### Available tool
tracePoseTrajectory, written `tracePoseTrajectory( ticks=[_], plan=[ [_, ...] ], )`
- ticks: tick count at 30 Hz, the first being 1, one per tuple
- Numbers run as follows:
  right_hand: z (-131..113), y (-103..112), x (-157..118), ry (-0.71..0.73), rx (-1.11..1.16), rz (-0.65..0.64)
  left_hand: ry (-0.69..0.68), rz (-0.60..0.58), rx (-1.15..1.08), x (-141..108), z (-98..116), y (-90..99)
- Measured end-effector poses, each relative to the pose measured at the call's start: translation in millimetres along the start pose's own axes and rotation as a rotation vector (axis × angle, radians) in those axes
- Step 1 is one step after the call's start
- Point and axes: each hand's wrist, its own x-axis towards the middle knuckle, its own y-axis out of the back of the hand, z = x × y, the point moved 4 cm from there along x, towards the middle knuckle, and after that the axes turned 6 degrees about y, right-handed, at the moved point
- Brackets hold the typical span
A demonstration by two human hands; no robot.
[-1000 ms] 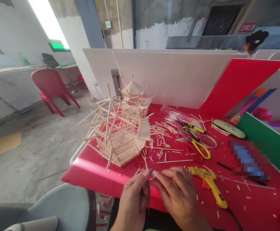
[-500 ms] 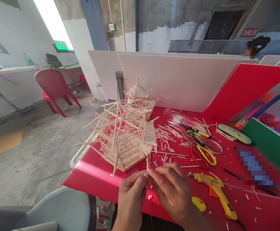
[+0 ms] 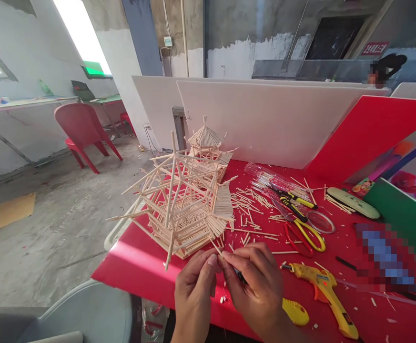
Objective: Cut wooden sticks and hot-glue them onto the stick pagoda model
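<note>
Between the fingertips of my left hand [image 3: 196, 283] and my right hand [image 3: 256, 281] is a short thin wooden stick [image 3: 216, 247], its free end pointing up and left. Both hands are closed in a pinch, close together above the front edge of the red table [image 3: 129, 257]. Just beyond them stands an open frame model [image 3: 179, 205] built from wooden sticks, with bare roof ribs and a slatted side. Behind it rises a second stick model [image 3: 205, 138] with a pointed, slatted roof. Something dark, partly hidden, shows behind my right fingers.
Right of my hands lie a yellow glue gun [image 3: 322, 288], a yellow-handled tool [image 3: 295, 312], scissors [image 3: 309, 236], pliers [image 3: 293, 202] and loose sticks [image 3: 245, 200]. White boards [image 3: 265, 119] stand at the back. A grey bin [image 3: 86, 309] is at lower left. A person [image 3: 386, 69] sits far back right.
The stick between my fingers has tilted from nearly upright to leaning left. My hands stay almost in place, and the view has shifted slightly.
</note>
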Motion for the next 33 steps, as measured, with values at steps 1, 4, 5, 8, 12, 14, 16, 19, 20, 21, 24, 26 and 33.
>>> tracePoseTrajectory(
  ticks=[1, 4, 5, 8, 12, 14, 16, 19, 20, 21, 24, 26, 33],
  plan=[
    [1, -2, 1, -0.001, 0.000, 0.012, 0.026, 0.000, -0.039, 4, -1, -0.8],
    [6, -12, 1, 0.003, -0.008, 0.033, 0.153, -0.004, -0.187, 17, -5, -3.9],
    [7, -15, 1, 0.004, -0.015, 0.038, 0.190, -0.009, -0.228, 20, -6, -5.4],
    [9, -23, 0, -0.002, -0.042, 0.053, 0.250, -0.033, -0.307, 27, -7, -10.5],
    [12, -28, -2, -0.032, -0.070, 0.039, 0.279, 0.007, -0.345, 31, -8, -14.7],
    [13, -29, -2, -0.041, -0.074, 0.021, 0.290, 0.022, -0.345, 34, -7, -16.8],
    [14, -30, -1, -0.039, -0.081, 0.004, 0.301, 0.022, -0.335, 36, -6, -19.2],
    [14, -29, 2, -0.033, -0.098, -0.004, 0.293, 0.039, -0.322, 39, -4, -21.9],
    [14, -29, 3, -0.032, -0.101, -0.002, 0.288, 0.048, -0.321, 40, -3, -22.5],
    [14, -29, 4, -0.031, -0.103, 0.000, 0.283, 0.058, -0.321, 40, -2, -22.8],
    [16, -30, 6, -0.036, -0.100, -0.002, 0.262, 0.084, -0.324, 42, 0, -22.5],
    [17, -31, 6, -0.037, -0.089, -0.006, 0.244, 0.091, -0.318, 43, 1, -22.1],
    [21, -31, 6, -0.015, -0.039, 0.019, 0.233, 0.089, -0.290, 43, -1, -23.0]
  ],
)
